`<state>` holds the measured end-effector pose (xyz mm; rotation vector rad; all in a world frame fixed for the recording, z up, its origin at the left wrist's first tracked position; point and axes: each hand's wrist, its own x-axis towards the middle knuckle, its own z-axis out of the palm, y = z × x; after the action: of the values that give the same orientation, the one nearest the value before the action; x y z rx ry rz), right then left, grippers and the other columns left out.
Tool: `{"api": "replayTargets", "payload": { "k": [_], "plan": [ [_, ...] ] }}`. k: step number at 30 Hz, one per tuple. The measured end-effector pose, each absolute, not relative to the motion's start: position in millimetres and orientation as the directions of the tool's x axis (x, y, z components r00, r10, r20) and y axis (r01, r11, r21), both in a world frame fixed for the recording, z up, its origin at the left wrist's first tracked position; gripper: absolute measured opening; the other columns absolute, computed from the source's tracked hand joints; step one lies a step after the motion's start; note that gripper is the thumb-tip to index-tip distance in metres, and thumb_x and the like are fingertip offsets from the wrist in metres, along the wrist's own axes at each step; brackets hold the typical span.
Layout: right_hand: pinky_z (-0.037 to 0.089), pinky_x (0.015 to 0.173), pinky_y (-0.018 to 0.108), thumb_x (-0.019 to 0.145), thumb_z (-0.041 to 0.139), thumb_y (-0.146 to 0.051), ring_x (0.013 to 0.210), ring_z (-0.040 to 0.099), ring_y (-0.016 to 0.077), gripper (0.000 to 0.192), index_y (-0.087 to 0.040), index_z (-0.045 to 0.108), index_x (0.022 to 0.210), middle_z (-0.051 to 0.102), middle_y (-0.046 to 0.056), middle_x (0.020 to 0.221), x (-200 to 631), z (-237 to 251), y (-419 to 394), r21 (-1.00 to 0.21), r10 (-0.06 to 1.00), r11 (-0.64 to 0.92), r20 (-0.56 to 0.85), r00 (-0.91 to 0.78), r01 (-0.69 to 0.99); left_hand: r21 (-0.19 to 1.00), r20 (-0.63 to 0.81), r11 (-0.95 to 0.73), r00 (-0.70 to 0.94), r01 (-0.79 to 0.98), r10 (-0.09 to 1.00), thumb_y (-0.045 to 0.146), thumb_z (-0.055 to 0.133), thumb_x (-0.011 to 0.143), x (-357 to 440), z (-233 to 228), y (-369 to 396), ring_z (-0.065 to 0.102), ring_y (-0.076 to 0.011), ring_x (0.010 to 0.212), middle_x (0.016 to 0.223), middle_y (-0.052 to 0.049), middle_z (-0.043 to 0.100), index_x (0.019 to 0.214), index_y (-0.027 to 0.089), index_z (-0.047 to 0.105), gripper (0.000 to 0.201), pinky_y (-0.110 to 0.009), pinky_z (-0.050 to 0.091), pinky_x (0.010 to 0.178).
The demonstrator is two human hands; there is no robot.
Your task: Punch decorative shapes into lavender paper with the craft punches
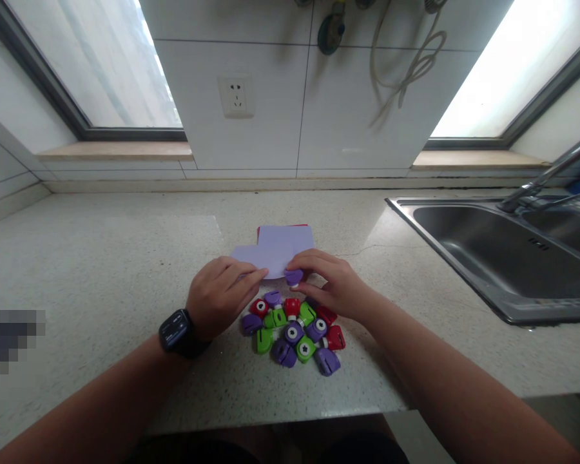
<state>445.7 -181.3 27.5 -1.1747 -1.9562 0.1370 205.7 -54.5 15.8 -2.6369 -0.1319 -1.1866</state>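
My left hand (227,290) pinches the near edge of a pale purple sheet of paper (251,252). My right hand (326,280) is closed on a small purple craft punch (294,277), held at the right end of that sheet; whether the paper sits inside its slot I cannot make out. Behind the held sheet lies another purple sheet (294,235), with a red edge peeking out from under it. Just below my hands, a cluster of several purple, green and red craft punches (292,332) lies on the counter, some showing star- or flower-like shapes on their white faces.
The speckled stone counter (101,270) runs up to a white tiled wall with a power socket (236,95). To the right is a steel sink (468,251) with a faucet (551,171). A looped cable (415,67) hangs on the wall.
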Motion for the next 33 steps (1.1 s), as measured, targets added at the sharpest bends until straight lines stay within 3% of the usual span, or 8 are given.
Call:
{"api": "replayTargets", "payload": {
  "k": [9,16,23,27,31,33],
  "plan": [
    [0.060,0.085,0.036,0.092,0.074,-0.022,0.095,0.072,0.0197,0.031,-0.024,0.063,0.120,0.073,0.006,0.108,446.5,25.1,-182.6,-0.485,0.782,0.523,0.600,-0.169,0.701,-0.172,0.749,-0.966,0.662,0.191,-0.003,0.012,0.071,0.089,205.3,15.5,-54.3,0.066,-0.0229,0.084,0.095,-0.004,0.077,0.114,0.019,0.071,0.027,-0.039,0.053,0.073],
    [0.059,0.092,0.039,0.093,0.071,-0.018,0.105,0.070,0.0208,0.022,-0.024,0.063,0.113,0.073,0.007,0.111,447.4,23.8,-180.4,-0.484,0.772,0.556,0.601,-0.205,0.676,-0.183,0.733,-0.963,0.680,0.196,-0.001,0.013,0.073,0.087,206.8,15.6,-54.8,0.064,-0.0237,0.084,0.095,-0.004,0.077,0.112,0.019,0.071,0.026,-0.041,0.050,0.075],
    [0.059,0.095,0.041,0.095,0.068,-0.016,0.110,0.068,0.0220,0.019,-0.024,0.064,0.112,0.071,0.008,0.115,448.7,21.7,-178.0,-0.459,0.755,0.588,0.608,-0.247,0.666,-0.143,0.693,-0.968,0.719,0.206,0.051,0.032,0.072,0.090,210.0,18.3,-59.4,0.066,-0.0259,0.086,0.098,-0.004,0.078,0.110,0.020,0.071,0.023,-0.048,0.044,0.085],
    [0.059,0.095,0.040,0.095,0.067,-0.014,0.110,0.067,0.0212,0.019,-0.025,0.065,0.112,0.067,0.009,0.116,450.0,19.8,-177.5,-0.450,0.752,0.584,0.614,-0.241,0.675,0.128,0.671,-0.971,0.703,0.204,0.236,0.036,0.058,0.095,208.3,16.2,-60.6,0.065,-0.0284,0.096,0.104,-0.006,0.077,0.112,0.021,0.072,0.026,-0.051,0.041,0.092],
    [0.059,0.094,0.039,0.094,0.067,-0.012,0.109,0.066,0.0205,0.021,-0.025,0.066,0.110,0.063,0.009,0.118,452.5,16.0,-175.2,-0.442,0.756,0.553,0.623,-0.201,0.707,0.495,0.604,-0.787,0.505,0.369,0.617,0.034,0.039,0.103,208.8,12.1,-50.3,0.061,-0.0265,0.103,0.108,-0.010,0.069,0.105,0.019,0.069,0.034,-0.046,0.044,0.095],
    [0.059,0.092,0.038,0.094,0.067,-0.012,0.107,0.066,0.0201,0.021,-0.025,0.065,0.110,0.062,0.008,0.117,454.1,14.3,-173.8,-0.455,0.759,0.544,0.626,-0.181,0.705,0.534,0.485,-0.657,0.444,0.532,0.753,0.044,0.044,0.101,209.2,10.7,-42.0,0.060,-0.0292,0.102,0.107,-0.014,0.065,0.110,0.014,0.065,0.038,-0.046,0.046,0.094]
  ]
}}
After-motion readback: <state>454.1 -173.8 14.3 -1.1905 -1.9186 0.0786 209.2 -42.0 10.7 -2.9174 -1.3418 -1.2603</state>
